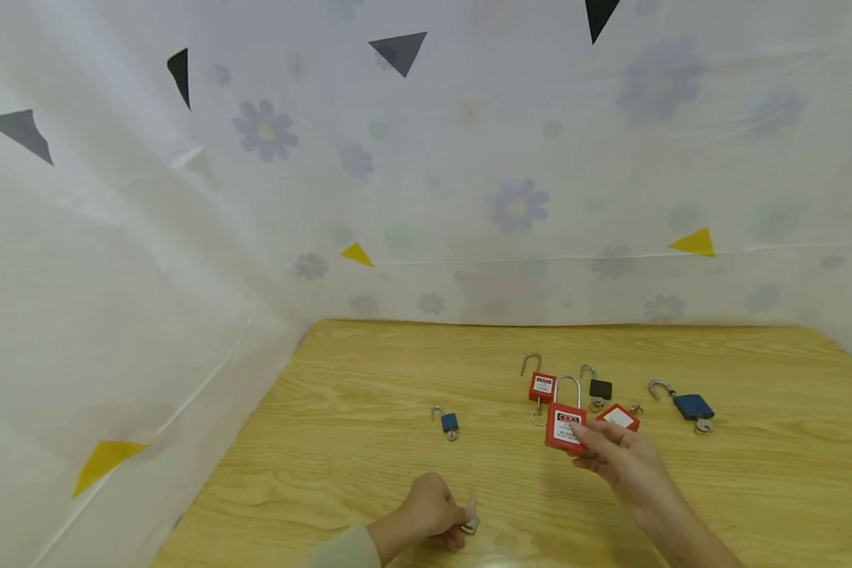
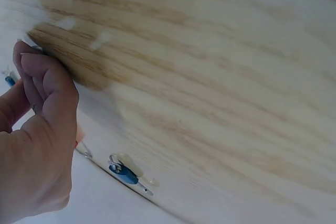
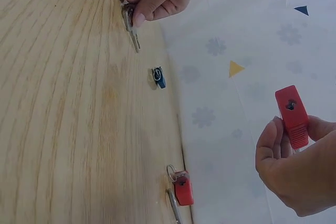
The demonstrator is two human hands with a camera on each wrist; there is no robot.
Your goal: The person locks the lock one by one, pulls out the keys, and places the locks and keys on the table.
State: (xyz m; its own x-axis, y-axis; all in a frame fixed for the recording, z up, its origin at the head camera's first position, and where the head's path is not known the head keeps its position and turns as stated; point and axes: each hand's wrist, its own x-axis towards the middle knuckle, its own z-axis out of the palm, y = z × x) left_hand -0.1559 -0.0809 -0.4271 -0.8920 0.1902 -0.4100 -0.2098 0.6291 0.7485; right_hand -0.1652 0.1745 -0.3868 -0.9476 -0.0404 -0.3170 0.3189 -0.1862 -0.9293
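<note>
My right hand (image 1: pixel 628 465) holds a red padlock (image 1: pixel 555 430) above the table, thumb on its white label. Both legs of its tall shackle appear to reach the body. In the right wrist view, the keyhole on the underside of this red padlock (image 3: pixel 294 121) faces the camera. Lower and to the left, my left hand (image 1: pixel 433 509) pinches a metal key (image 1: pixel 472 524) close to the tabletop. The right wrist view shows the key (image 3: pixel 133 32) with its blade sticking out past the fingers. In the left wrist view the left hand (image 2: pixel 44 114) mostly hides the key.
On the wooden table (image 1: pixel 312 481) lie a small blue padlock (image 1: pixel 450 424), another red padlock (image 1: pixel 543 386), a black padlock (image 1: pixel 600 388) and a larger blue padlock (image 1: pixel 693 406). A further red padlock (image 1: pixel 621 416) sits behind the right hand. A patterned curtain (image 1: pixel 426 173) hangs behind.
</note>
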